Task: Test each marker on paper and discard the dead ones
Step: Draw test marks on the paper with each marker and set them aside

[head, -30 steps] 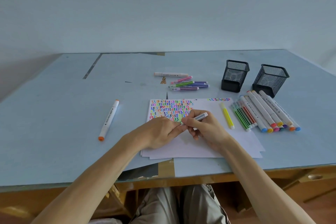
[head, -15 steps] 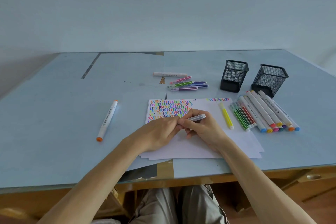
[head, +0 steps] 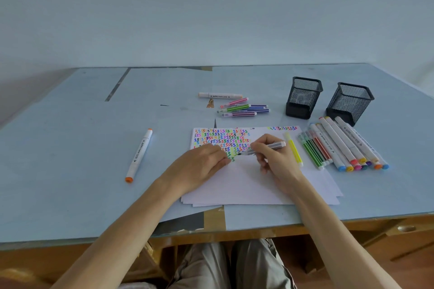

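A stack of white paper [head: 246, 183] lies in front of me, its top left filled with coloured squiggles [head: 220, 139]. My right hand [head: 277, 162] grips a thin grey marker [head: 270, 146], whose bare dark tip points left just above the sheet beside the lowest squiggles. My left hand [head: 199, 164] rests on the paper's left part with its fingers pinched together a short gap from the tip. The marker's cap is hidden in those fingers.
Right of the paper lie a yellow highlighter [head: 294, 153], several thin markers [head: 314, 150] and several thick white markers [head: 345, 145]. Behind them stand two black mesh cups [head: 304, 97] [head: 350, 103]. More markers [head: 244, 108] lie behind the paper. An orange-tipped marker [head: 139, 155] lies far left.
Both hands were joined on the grey marker. Now they have come apart: the left hand has drawn left, and the marker's tip is bare in the right hand.
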